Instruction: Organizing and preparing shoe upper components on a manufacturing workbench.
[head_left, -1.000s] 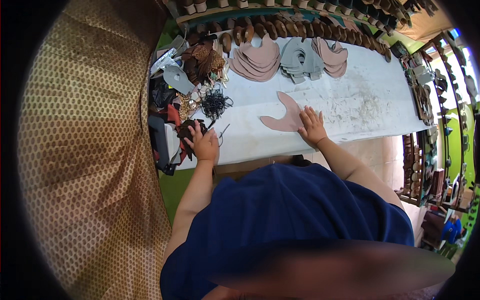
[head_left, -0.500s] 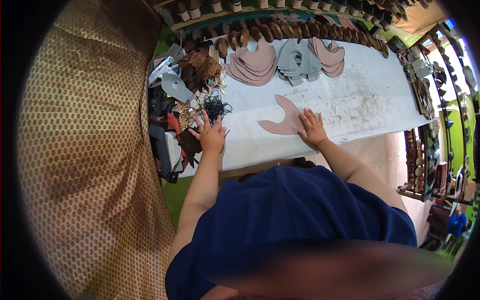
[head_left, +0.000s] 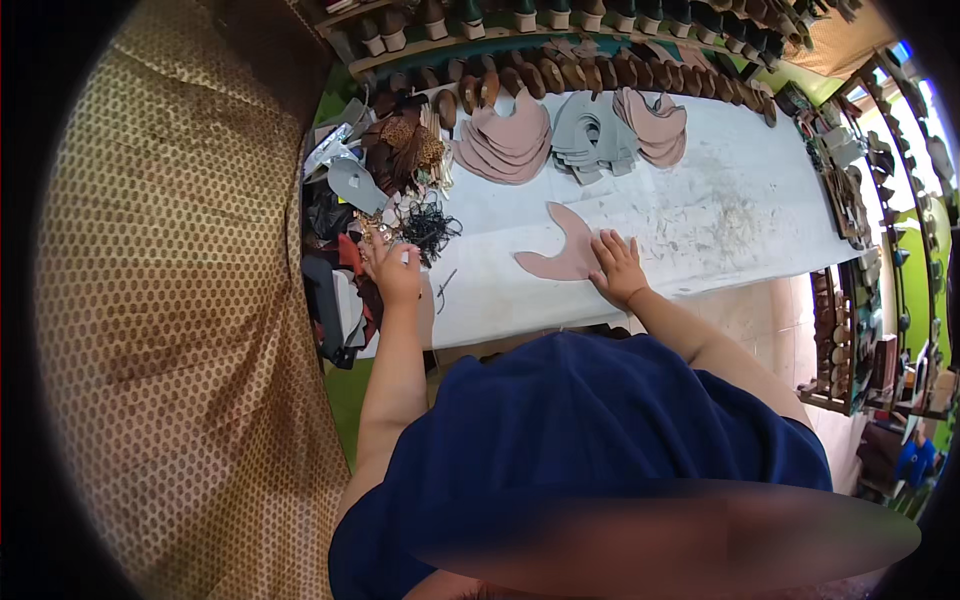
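Observation:
A curved pink shoe-upper piece (head_left: pixel 568 252) lies flat on the white-covered table. My right hand (head_left: pixel 620 268) rests palm down at its right edge, fingers stretched out over the rim. My left hand (head_left: pixel 393 270) is at the table's left side, fingers apart and partly bent, above a heap of small gold-coloured bits (head_left: pixel 372 228) and dark scraps. I see nothing held in it. Beside it lies a tangle of black cord (head_left: pixel 430 232). A thin dark tool (head_left: pixel 446 285) sits on the cloth to the right of that hand.
Stacks of pink pieces (head_left: pixel 505 140) and grey pieces (head_left: pixel 592 140) lie toward the far side. Behind them runs a row of brown shoe lasts (head_left: pixel 600 76). Brown and patterned scraps (head_left: pixel 400 150) crowd the far left. A patterned curtain (head_left: pixel 190 300) hangs at left, shelves (head_left: pixel 835 330) at right.
My left hand has moved left, from beside the black cord to over the gold bits, uncovering the thin tool. My right hand stays on the pink piece.

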